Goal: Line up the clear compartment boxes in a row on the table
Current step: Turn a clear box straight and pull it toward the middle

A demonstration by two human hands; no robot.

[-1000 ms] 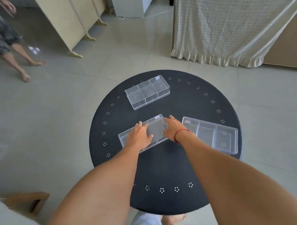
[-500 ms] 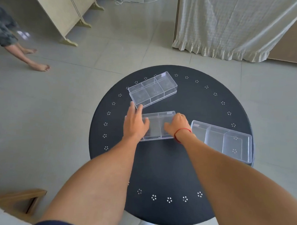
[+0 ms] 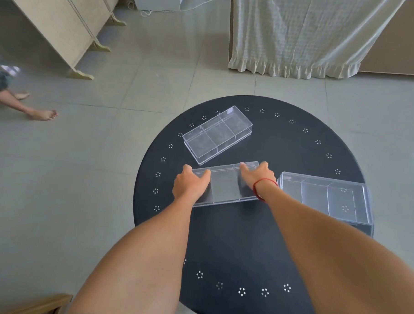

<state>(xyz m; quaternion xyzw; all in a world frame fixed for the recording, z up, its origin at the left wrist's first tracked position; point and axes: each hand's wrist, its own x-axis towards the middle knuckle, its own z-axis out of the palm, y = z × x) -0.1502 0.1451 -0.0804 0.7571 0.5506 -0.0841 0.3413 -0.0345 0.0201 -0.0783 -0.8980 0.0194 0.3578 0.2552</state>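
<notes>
Right now both hands are on the middle clear box [image 3: 225, 185], which lies flat near the centre of the round black table [image 3: 233, 241]. Her or his left hand [image 3: 190, 185] clasps the box's left end, fingers curled over the far edge; the right hand [image 3: 256, 178], a red string [image 3: 263, 183] at the wrist, presses on the right end with fingers spread. To the right, just beside it, rests a second box [image 3: 325, 200] by the table's edge. A third box [image 3: 217, 134] sits farther back, angled, close to the held one.
</notes>
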